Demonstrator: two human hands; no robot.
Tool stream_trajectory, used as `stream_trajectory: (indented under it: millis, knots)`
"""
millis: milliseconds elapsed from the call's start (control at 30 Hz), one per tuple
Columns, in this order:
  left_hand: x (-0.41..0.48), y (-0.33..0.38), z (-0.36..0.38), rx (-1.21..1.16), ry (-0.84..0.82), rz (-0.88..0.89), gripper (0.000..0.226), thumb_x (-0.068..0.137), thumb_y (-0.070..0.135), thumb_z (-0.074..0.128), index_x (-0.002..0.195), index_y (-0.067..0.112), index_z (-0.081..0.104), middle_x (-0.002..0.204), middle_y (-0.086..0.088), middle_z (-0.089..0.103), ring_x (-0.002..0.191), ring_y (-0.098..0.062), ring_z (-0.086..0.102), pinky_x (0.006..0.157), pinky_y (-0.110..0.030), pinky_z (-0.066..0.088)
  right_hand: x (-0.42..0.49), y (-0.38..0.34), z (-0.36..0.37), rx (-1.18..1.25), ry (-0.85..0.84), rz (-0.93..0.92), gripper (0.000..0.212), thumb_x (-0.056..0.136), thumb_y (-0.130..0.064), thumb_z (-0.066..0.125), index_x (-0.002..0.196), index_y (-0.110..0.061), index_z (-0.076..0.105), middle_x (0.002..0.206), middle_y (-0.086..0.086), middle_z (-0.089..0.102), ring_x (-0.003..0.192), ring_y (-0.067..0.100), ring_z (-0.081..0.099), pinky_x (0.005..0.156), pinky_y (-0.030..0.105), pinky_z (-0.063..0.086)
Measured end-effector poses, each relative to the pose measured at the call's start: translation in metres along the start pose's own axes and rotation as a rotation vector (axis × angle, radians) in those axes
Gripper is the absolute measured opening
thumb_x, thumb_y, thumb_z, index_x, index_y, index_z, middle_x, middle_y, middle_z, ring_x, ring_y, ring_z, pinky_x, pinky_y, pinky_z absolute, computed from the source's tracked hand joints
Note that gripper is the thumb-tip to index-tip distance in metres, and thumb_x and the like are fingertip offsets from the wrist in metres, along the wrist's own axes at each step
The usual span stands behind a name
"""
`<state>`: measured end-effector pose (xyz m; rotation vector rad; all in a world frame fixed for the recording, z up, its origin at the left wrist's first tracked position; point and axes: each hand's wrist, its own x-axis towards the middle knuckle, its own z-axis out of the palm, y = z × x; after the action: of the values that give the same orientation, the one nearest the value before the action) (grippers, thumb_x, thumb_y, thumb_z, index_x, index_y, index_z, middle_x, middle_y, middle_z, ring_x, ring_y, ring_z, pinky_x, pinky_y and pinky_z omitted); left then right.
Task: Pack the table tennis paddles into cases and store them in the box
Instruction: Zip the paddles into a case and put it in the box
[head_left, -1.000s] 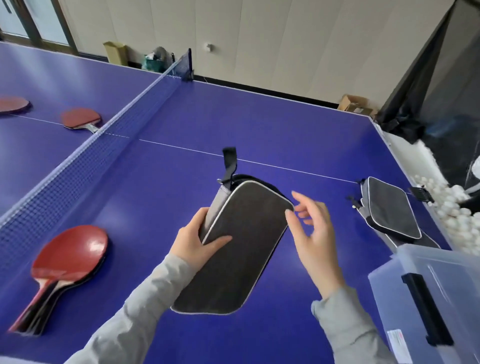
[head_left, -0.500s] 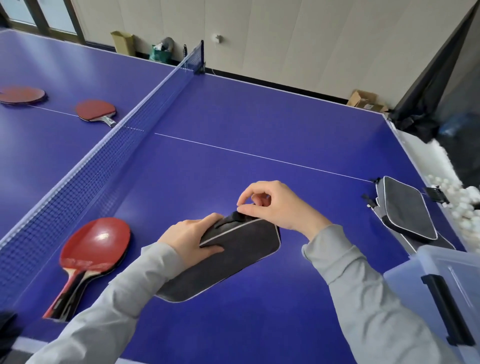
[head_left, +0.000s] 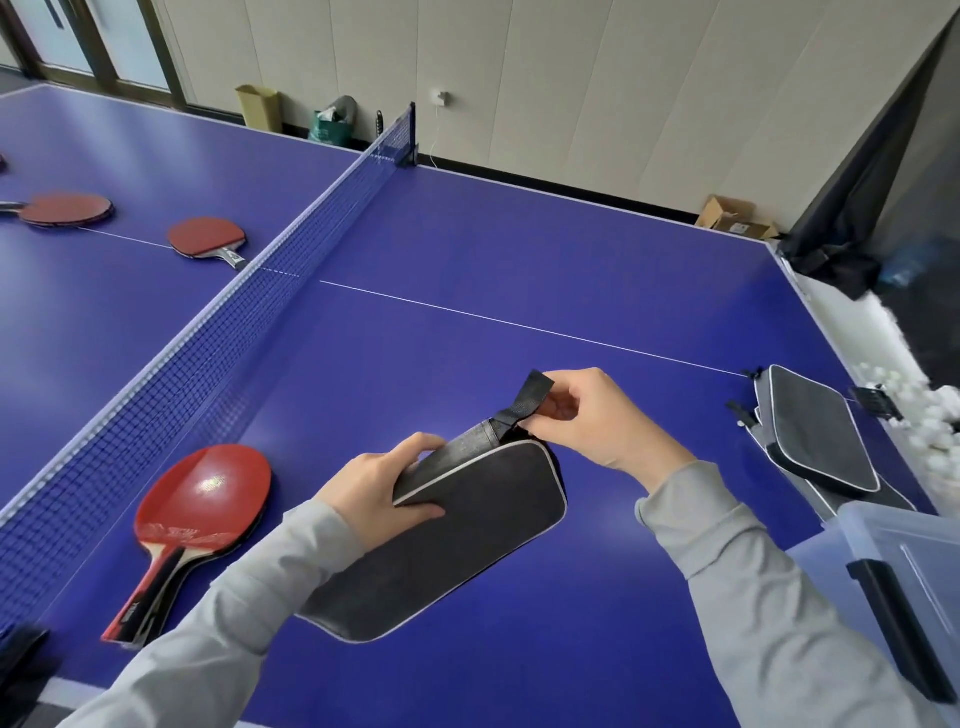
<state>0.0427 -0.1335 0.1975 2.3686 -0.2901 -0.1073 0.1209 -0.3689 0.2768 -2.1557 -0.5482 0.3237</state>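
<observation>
A dark grey paddle case (head_left: 457, 540) with light piping lies on the blue table in front of me. My left hand (head_left: 382, 488) grips its upper left edge. My right hand (head_left: 587, 415) pinches at the case's top end, beside the black strap loop (head_left: 527, 397) that sticks up. A stack of red paddles (head_left: 202, 509) lies to the left near the net. More grey cases (head_left: 815, 447) are piled at the right. The clear plastic box (head_left: 904, 582) with a black latch stands at the lower right.
The net (head_left: 249, 312) crosses the table on the left. Beyond it lie two more red paddles (head_left: 208, 236), (head_left: 65, 208). White balls (head_left: 935, 415) fill a trough off the table's right edge. A dark object (head_left: 21, 654) sits at the lower left corner.
The case was held up in both hands, then laid down on the table. My right hand came onto its top end and now pinches by the raised strap.
</observation>
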Motion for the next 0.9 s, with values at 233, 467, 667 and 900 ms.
stream_trajectory:
  millis: [233, 467, 667, 900]
  knots:
    - [-0.005, 0.003, -0.008, -0.232, 0.061, -0.037, 0.051, 0.06, 0.052, 0.072, 0.099, 0.057, 0.041, 0.088, 0.023, 0.066, 0.074, -0.004, 0.065, 0.075, -0.018, 0.051, -0.01, 0.009, -0.019, 0.034, 0.083, 0.045, 0.004, 0.081, -0.007, 0.069, 0.081, -0.011, 0.069, 0.077, -0.002, 0.069, 0.071, 0.006, 0.063, 0.072, 0.017, 0.051]
    - [-0.012, 0.007, -0.035, -0.696, 0.112, -0.173, 0.053, 0.058, 0.021, 0.079, 0.105, 0.022, 0.057, 0.075, -0.003, 0.073, 0.067, -0.014, 0.069, 0.06, -0.024, 0.055, -0.022, 0.026, -0.031, 0.033, 0.104, 0.083, 0.01, 0.081, -0.002, 0.068, 0.079, -0.012, 0.069, 0.079, 0.006, 0.07, 0.071, 0.009, 0.064, 0.074, 0.02, 0.052]
    - [-0.014, 0.005, -0.037, -0.901, 0.18, -0.283, 0.073, 0.038, 0.034, 0.086, 0.106, 0.021, 0.062, 0.088, -0.011, 0.073, 0.075, -0.024, 0.071, 0.061, -0.03, 0.058, -0.033, 0.036, -0.025, 0.017, 0.15, 0.102, 0.012, 0.079, 0.0, 0.066, 0.078, -0.011, 0.069, 0.073, 0.007, 0.071, 0.068, 0.018, 0.066, 0.074, 0.035, 0.057]
    - [-0.011, 0.011, -0.025, -1.028, 0.303, -0.408, 0.05, 0.064, 0.018, 0.082, 0.109, 0.018, 0.061, 0.077, -0.002, 0.074, 0.064, -0.017, 0.071, 0.052, -0.024, 0.055, -0.047, 0.042, -0.005, 0.025, 0.242, 0.088, 0.013, 0.079, -0.001, 0.067, 0.073, -0.013, 0.068, 0.067, 0.004, 0.069, 0.064, 0.021, 0.065, 0.069, 0.032, 0.056]
